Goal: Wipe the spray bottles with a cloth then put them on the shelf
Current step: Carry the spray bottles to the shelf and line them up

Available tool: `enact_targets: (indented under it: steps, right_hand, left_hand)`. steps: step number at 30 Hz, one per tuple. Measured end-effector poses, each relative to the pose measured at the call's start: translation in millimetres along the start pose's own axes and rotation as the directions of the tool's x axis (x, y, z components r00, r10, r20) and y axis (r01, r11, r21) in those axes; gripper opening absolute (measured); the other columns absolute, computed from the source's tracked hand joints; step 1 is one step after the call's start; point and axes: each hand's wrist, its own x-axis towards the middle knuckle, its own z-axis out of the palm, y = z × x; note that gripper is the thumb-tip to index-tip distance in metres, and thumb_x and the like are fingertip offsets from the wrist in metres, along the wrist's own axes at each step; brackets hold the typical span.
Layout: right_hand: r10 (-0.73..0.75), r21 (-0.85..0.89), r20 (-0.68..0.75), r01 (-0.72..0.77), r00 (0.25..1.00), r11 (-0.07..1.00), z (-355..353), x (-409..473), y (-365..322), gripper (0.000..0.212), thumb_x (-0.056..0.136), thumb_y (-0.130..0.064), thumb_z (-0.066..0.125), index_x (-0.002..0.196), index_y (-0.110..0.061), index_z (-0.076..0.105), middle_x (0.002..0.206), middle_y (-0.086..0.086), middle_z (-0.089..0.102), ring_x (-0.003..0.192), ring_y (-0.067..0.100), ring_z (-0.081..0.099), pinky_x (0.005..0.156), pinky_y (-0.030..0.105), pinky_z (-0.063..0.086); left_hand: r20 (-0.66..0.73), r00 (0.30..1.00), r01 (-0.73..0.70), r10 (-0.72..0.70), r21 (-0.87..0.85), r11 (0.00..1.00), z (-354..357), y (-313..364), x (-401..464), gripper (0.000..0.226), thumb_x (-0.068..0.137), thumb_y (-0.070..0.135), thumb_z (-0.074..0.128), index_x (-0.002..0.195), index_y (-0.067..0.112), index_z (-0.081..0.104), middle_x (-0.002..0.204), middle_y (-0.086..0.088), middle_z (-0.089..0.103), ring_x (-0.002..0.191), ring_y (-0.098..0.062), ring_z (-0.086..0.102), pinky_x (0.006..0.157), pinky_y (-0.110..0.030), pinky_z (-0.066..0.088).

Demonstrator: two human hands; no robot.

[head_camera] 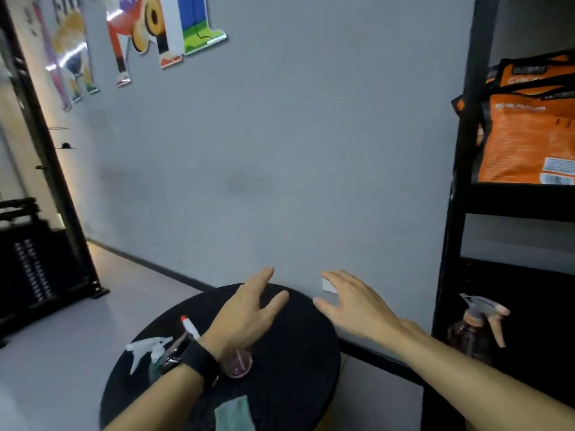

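Both hands spread open, nothing held. Left hand (pixel 249 315) and right hand (pixel 351 303) seen above round table (pixel 305 353). Cloth (pixel 235 413) at table near edge, behind left wrist. White-trigger spray bottle (pixel 149 353) standing upright at table left side, nearer left hand. Brown bottle (pixel 473 331) already placed on shelf (pixel 448 244), right of table.

Single head-worn view, looking forward and down, close over round black table (pixel 298 353), facing grey wall (pixel 311 150)

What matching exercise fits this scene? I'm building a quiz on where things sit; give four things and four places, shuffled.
Things:
1. brown spray bottle
2. white-trigger spray bottle
3. grey-green cloth
4. orange bag

Places:
A. near edge of the round black table
B. upper shelf
C. lower shelf
D. table's left side, beside the left wrist

Pairs: 1-C, 2-D, 3-A, 4-B
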Motion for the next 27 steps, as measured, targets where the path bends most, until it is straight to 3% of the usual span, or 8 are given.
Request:
enact_targets:
  steps: [3, 6, 9, 10, 12, 17, 22, 27]
  right_hand:
    - [-0.026, 0.012, 0.080, 0.025, 0.996, 1.000, 36, 11, -13, 0.065, 0.097, -0.051, 0.046, 0.153, -0.025, 0.026, 0.158, -0.011, 0.026, 0.144, 0.009, 0.026, 0.114, 0.028, 0.027]
    - [-0.040, 0.014, 0.148, 0.039, 0.988, 0.999, 74, 25, -23, 0.064, 0.097, -0.049, 0.046, 0.153, -0.025, 0.026, 0.159, -0.010, 0.024, 0.144, 0.010, 0.026, 0.115, 0.029, 0.026]
    - [-0.040, 0.030, 0.217, 0.034, 0.975, 0.999, 111, 38, -26, 0.062, 0.097, -0.048, 0.047, 0.151, -0.023, 0.030, 0.157, -0.009, 0.027, 0.142, 0.011, 0.030, 0.114, 0.031, 0.030]
    - [-0.037, 0.036, 0.234, 0.030, 0.972, 0.999, 123, 43, -27, 0.060, 0.097, -0.046, 0.048, 0.150, -0.023, 0.032, 0.156, -0.010, 0.030, 0.141, 0.011, 0.033, 0.113, 0.031, 0.032]
    - [-0.031, 0.052, 0.258, 0.018, 0.966, 0.999, 145, 52, -27, 0.054, 0.099, -0.042, 0.049, 0.147, -0.023, 0.037, 0.152, -0.009, 0.035, 0.137, 0.011, 0.038, 0.111, 0.029, 0.034]
    - [-0.002, 0.066, 0.304, -0.019, 0.953, 0.998, 193, 75, -24, 0.039, 0.100, -0.029, 0.049, 0.138, -0.022, 0.050, 0.140, -0.007, 0.050, 0.125, 0.011, 0.050, 0.101, 0.026, 0.042]
    - [0.021, 0.139, 0.339, -0.072, 0.941, 0.988, 232, 105, -18, 0.036, 0.098, -0.027, 0.053, 0.134, -0.020, 0.055, 0.132, -0.003, 0.058, 0.119, 0.012, 0.055, 0.097, 0.025, 0.044]
    - [0.030, 0.339, 0.388, -0.173, 0.921, 0.925, 261, 125, -23, 0.063, 0.088, -0.035, 0.066, 0.145, -0.023, 0.042, 0.142, -0.004, 0.050, 0.130, 0.011, 0.047, 0.103, 0.029, 0.039]
  left_hand:
    - [0.008, 0.996, 0.087, -0.087, -0.012, 0.996, 0, -38, -15, 0.069, 0.101, 0.049, 0.048, 0.160, 0.026, 0.020, 0.167, 0.012, 0.017, 0.154, -0.008, 0.016, 0.118, -0.019, 0.014]
    - [-0.005, 0.990, 0.142, -0.142, -0.011, 0.990, 2, -74, -28, 0.063, 0.102, 0.049, 0.048, 0.157, 0.029, 0.026, 0.161, 0.019, 0.026, 0.150, 0.002, 0.013, 0.118, -0.018, 0.015]
    - [0.016, 0.979, 0.205, -0.205, -0.044, 0.978, 3, -98, -38, 0.019, 0.103, 0.039, 0.050, 0.115, 0.051, 0.041, 0.112, 0.035, 0.041, 0.102, 0.036, 0.034, 0.089, 0.005, 0.024]
    - [0.021, 0.975, 0.222, -0.221, -0.044, 0.974, 4, -104, -40, 0.019, 0.104, 0.036, 0.050, 0.103, 0.050, 0.037, 0.097, 0.034, 0.039, 0.088, 0.036, 0.037, 0.082, 0.007, 0.028]
    - [0.031, 0.966, 0.258, -0.257, -0.037, 0.965, 8, -119, -42, 0.021, 0.103, 0.036, 0.052, 0.105, 0.045, 0.033, 0.090, 0.032, 0.037, 0.080, 0.030, 0.042, 0.078, 0.005, 0.032]
    - [0.039, 0.948, 0.319, -0.317, -0.080, 0.944, 29, -160, -43, 0.042, 0.102, 0.040, 0.053, 0.142, 0.031, 0.044, 0.113, 0.028, 0.044, 0.108, 0.000, 0.055, 0.084, 0.000, 0.035]
    - [0.054, 0.939, 0.344, -0.340, -0.080, 0.936, 54, -195, -30, 0.049, 0.102, 0.041, 0.052, 0.148, 0.031, 0.040, 0.122, 0.024, 0.044, 0.105, 0.005, 0.046, 0.078, 0.008, 0.030]
    - [0.056, 0.934, 0.357, -0.353, -0.099, 0.929, 75, -224, -13, 0.053, 0.101, 0.042, 0.052, 0.151, 0.028, 0.039, 0.147, 0.013, 0.048, 0.115, 0.006, 0.045, 0.086, 0.003, 0.029]
